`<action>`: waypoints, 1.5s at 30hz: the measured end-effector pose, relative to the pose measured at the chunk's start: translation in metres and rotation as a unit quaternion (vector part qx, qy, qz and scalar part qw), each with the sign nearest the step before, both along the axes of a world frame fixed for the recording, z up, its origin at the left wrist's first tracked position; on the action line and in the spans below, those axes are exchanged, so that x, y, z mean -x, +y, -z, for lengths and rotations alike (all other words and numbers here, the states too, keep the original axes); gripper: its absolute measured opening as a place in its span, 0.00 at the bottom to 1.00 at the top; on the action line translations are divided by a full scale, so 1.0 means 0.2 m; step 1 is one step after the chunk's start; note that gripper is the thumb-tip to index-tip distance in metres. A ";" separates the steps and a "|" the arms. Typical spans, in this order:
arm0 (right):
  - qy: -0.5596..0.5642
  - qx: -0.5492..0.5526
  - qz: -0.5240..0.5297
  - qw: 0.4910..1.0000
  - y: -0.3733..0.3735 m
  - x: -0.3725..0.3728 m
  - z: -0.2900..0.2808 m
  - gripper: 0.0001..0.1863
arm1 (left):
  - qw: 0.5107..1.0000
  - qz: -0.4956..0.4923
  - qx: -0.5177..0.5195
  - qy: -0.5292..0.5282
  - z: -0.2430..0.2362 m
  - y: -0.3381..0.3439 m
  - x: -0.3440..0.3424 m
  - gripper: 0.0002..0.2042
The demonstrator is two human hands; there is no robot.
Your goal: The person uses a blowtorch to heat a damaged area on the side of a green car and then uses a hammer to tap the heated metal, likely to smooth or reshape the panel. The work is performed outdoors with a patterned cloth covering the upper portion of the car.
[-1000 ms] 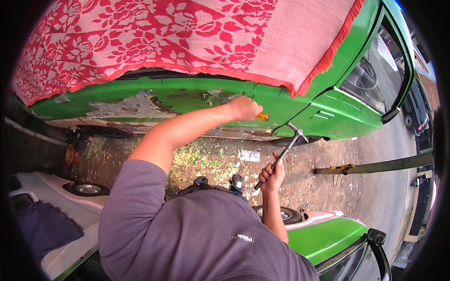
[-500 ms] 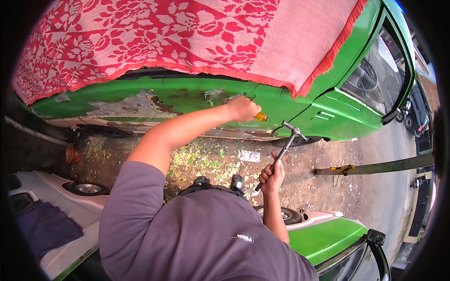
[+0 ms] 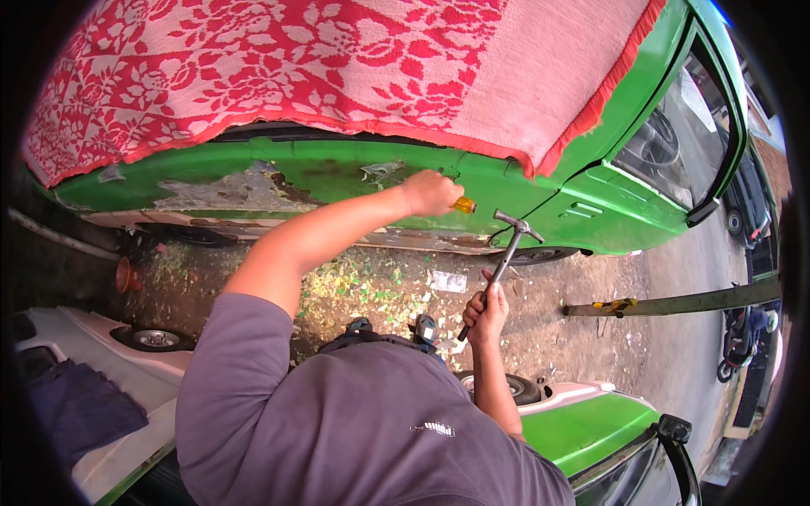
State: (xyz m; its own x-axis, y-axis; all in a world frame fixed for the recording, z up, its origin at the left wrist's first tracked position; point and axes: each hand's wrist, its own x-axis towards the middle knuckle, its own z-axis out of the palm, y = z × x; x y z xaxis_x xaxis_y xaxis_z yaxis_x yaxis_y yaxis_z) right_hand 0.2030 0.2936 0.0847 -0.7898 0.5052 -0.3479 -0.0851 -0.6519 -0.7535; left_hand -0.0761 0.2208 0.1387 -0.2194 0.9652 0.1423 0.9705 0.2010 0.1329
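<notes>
My left hand point(image 3: 432, 193) is closed around a screwdriver with a clear yellow handle point(image 3: 465, 205), whose butt end sticks out to the right. Its thin shaft points left toward a scraped patch point(image 3: 382, 171) on the green car side panel point(image 3: 498, 190); whether the tip touches the metal I cannot tell. A metal hammer point(image 3: 511, 246) is gripped low on its dark handle by my right hand point(image 3: 487, 313). The hammer head is raised just right of the screwdriver butt, apart from it. Bare filler and rust show on the panel's left part point(image 3: 245, 190).
A red and pink floral blanket point(image 3: 278, 67) covers the car's upper side. Paint flakes point(image 3: 363, 282) and a paper sheet point(image 3: 448, 281) litter the ground. Behind me stands another green and white car point(image 3: 582, 430). At right, a pole point(image 3: 675, 301) juts in; a motorcycle point(image 3: 742, 341) is beyond.
The hammer head has shifted slightly left and up, nearer the screwdriver butt. My left hand has moved a little left with the screwdriver. A motorcycle has come into sight at far right.
</notes>
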 end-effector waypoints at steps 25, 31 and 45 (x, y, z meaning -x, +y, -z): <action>0.023 0.023 0.034 0.999 -0.08 0.05 -0.01 0.16 | 1.000 -0.005 -0.019 -0.005 0.00 -0.09 0.03 0.11; -0.006 -0.029 -0.002 1.000 -0.10 0.06 0.01 0.18 | 1.000 0.017 -0.006 -0.002 0.01 -0.12 0.02 0.12; -0.041 -0.029 -0.075 0.996 -0.13 0.08 0.04 0.18 | 0.999 -0.006 -0.042 -0.015 0.01 -0.16 0.07 0.12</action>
State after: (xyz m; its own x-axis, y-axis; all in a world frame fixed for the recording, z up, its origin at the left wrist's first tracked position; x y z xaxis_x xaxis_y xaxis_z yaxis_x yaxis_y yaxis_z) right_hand 0.1866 0.2671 0.0764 -0.8274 0.4057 -0.3883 0.0735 -0.6073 -0.7911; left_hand -0.0897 0.1889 0.1376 -0.2360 0.9473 0.2165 0.9635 0.1991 0.1789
